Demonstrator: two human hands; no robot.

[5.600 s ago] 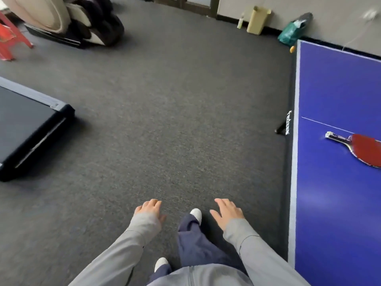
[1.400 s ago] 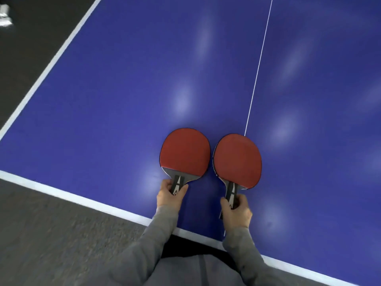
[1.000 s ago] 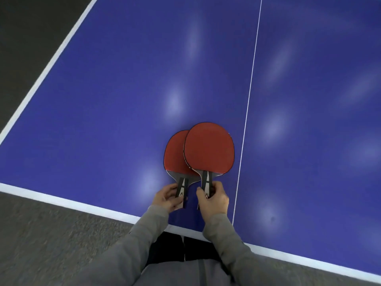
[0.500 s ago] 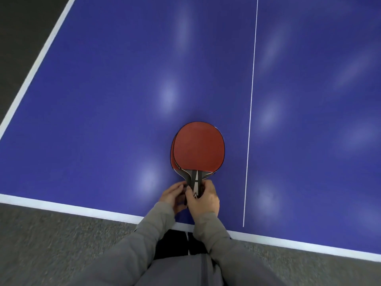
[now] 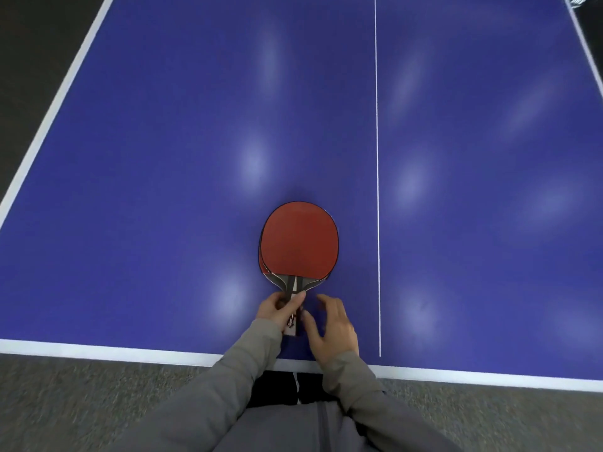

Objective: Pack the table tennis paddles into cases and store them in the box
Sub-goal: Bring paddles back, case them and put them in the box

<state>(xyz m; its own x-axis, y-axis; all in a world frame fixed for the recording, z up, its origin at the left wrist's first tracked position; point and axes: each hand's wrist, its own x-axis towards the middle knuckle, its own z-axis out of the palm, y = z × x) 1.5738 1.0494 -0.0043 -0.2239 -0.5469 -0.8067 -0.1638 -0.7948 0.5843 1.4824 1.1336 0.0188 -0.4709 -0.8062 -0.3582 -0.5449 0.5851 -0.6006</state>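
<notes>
Low centre of frame on the blue table (image 5: 163, 158), we now grip both stacked paddles (image 5: 299, 239) by their handles in the left hand (image 5: 280, 309), right hand (image 5: 332, 324) just released with fingers spread, so gathering's done, cases not in view.

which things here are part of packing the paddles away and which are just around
Part of the job:
- two stacked red-rubber table tennis paddles, handles together
- left hand, gripping the handles
- right hand, open beside them

Just around:
- blue table tennis table with white lines
- grey carpet floor

No cases or box in view.
</notes>
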